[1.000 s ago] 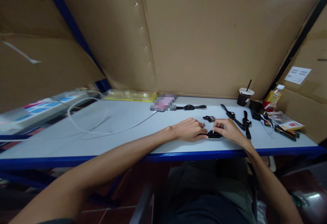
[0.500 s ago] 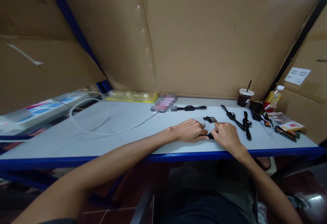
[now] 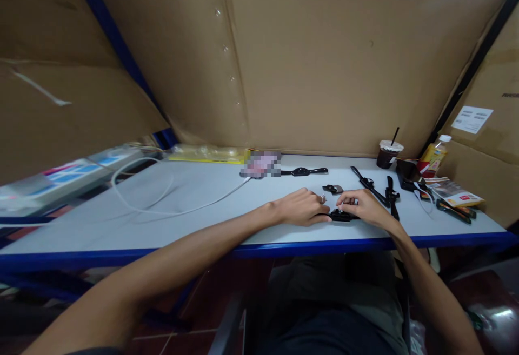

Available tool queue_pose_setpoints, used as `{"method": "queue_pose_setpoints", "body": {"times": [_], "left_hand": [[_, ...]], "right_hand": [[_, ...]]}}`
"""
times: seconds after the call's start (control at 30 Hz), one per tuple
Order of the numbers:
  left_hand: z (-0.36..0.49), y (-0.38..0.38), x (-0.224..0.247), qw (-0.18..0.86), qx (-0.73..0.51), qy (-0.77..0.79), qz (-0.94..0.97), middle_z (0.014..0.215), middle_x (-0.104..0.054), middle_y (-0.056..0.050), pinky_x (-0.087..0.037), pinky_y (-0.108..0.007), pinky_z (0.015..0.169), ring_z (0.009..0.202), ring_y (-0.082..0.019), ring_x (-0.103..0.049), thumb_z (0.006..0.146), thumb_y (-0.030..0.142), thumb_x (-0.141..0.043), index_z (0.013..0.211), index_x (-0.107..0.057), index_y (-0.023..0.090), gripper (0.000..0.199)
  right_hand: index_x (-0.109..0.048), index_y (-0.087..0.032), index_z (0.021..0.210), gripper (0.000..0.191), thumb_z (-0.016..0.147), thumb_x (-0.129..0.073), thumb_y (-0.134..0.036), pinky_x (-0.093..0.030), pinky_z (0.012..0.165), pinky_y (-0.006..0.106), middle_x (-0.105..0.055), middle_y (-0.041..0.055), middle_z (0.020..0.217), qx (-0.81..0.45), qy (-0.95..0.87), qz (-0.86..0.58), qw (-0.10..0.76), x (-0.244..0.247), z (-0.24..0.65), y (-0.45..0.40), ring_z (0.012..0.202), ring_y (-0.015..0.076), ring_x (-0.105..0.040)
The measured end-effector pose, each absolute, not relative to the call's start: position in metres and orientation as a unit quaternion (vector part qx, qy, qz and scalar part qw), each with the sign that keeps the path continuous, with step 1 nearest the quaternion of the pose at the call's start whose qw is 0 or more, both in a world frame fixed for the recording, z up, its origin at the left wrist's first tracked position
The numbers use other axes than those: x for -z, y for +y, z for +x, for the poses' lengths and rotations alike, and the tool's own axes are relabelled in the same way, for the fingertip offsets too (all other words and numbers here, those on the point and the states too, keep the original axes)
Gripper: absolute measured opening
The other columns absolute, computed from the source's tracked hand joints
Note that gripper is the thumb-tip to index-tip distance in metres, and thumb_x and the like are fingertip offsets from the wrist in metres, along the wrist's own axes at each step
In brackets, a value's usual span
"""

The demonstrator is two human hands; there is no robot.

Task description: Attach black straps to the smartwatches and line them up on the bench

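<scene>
A black spokeshave point(image 3: 340, 216) lies near the front edge of the table, its metal body showing between my hands. My left hand point(image 3: 305, 207) is closed around its left handle, which the fingers mostly hide; a ring shows on one finger. Over the right part of the tool, my right hand point(image 3: 362, 205) bends its fingers down to small shiny screws on the body. The right handle is largely covered by that hand. Just behind the tool lies a small black part with a grey blade point(image 3: 333, 189).
Another spokeshave point(image 3: 302, 171) lies at the back beside a phone point(image 3: 261, 165) on a white cable. Two more point(image 3: 368, 183) point(image 3: 392, 198) lie to the right. Farther right stand a drink cup point(image 3: 389, 155), a bottle point(image 3: 433, 158) and a packet point(image 3: 456, 192).
My right hand has shifted slightly right and its fingers have lifted and loosened, uncovering more of the spokeshave's body. My left hand has stayed in place.
</scene>
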State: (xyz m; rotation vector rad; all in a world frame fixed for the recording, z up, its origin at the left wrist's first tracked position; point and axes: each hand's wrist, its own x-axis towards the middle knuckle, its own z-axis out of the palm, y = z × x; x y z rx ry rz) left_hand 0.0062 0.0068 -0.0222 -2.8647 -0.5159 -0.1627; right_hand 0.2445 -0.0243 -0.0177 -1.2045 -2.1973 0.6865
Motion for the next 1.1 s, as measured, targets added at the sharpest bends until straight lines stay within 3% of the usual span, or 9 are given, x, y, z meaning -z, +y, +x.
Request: {"method": "queue_pose_setpoints", "body": {"times": [0.27, 0.5, 0.63, 0.83, 0.97, 1.1], "left_hand": [[0.006, 0.006, 0.022, 0.113, 0.063, -0.173, -0.976, 0.078, -0.067, -0.005, -0.025, -0.029, 0.051, 0.055, -0.012, -0.053, 0.107, 0.048, -0.036, 0.091, -0.069, 0.018, 0.047], [0.006, 0.006, 0.022, 0.125, 0.07, -0.169, -0.975, 0.077, -0.066, -0.005, -0.025, -0.029, 0.049, 0.055, -0.013, -0.055, 0.108, 0.048, -0.033, 0.091, -0.069, 0.017, 0.05], [0.006, 0.005, 0.022, 0.128, 0.062, -0.172, -0.975, 0.077, -0.066, -0.005, -0.025, -0.029, 0.05, 0.056, -0.013, -0.055, 0.108, 0.048, -0.032, 0.093, -0.069, 0.017, 0.05], [0.006, 0.004, 0.021, 0.119, 0.063, -0.171, -0.976, 0.076, -0.066, -0.005, -0.024, -0.028, 0.05, 0.056, -0.013, -0.056, 0.108, 0.048, -0.033, 0.09, -0.068, 0.017, 0.05], [0.006, 0.006, 0.023, 0.11, 0.074, -0.17, -0.976, 0.077, -0.066, -0.005, -0.027, -0.027, 0.051, 0.055, -0.012, -0.055, 0.108, 0.048, -0.034, 0.089, -0.068, 0.017, 0.049], [0.006, 0.007, 0.024, 0.102, 0.081, -0.168, -0.977, 0.076, -0.065, -0.004, -0.03, -0.029, 0.052, 0.053, -0.012, -0.053, 0.108, 0.048, -0.033, 0.089, -0.068, 0.017, 0.05]], "right_hand": [[-0.064, -0.02, 0.077, 0.013, 0.089, -0.064, -0.027, -0.034, 0.062, 0.025, -0.065, -0.0015, 0.069, -0.152, -0.811, -0.516, 0.229, 0.017, 0.235, -0.031, 0.064, 0.0138, -0.055], [-0.069, -0.018, 0.096, 0.019, 0.094, -0.05, -0.022, -0.032, 0.064, 0.028, -0.075, 0.008, 0.087, 0.041, -0.794, -0.592, 0.13, 0.018, 0.215, -0.045, 0.077, 0.0201, -0.066], [-0.071, -0.015, 0.106, 0.029, 0.093, -0.046, -0.021, -0.037, 0.066, 0.03, -0.077, 0.0141, 0.092, 0.088, -0.76, -0.637, 0.095, 0.021, 0.201, -0.051, 0.08, 0.025, -0.07], [-0.074, -0.019, 0.083, 0.028, 0.093, -0.05, -0.028, -0.036, 0.065, 0.029, -0.075, 0.011, 0.081, 0.048, -0.745, -0.653, 0.124, 0.023, 0.209, -0.045, 0.076, 0.0228, -0.067], [-0.074, -0.022, 0.091, 0.021, 0.092, -0.056, -0.031, -0.035, 0.063, 0.026, -0.071, 0.001, 0.072, -0.067, -0.786, -0.575, 0.219, 0.02, 0.226, -0.037, 0.066, 0.0161, -0.06], [-0.075, -0.02, 0.086, 0.015, 0.088, -0.061, -0.027, -0.041, 0.068, 0.026, -0.07, -0.0007, 0.071, -0.19, -0.814, -0.481, 0.264, 0.024, 0.235, -0.028, 0.066, 0.0144, -0.059]]}}
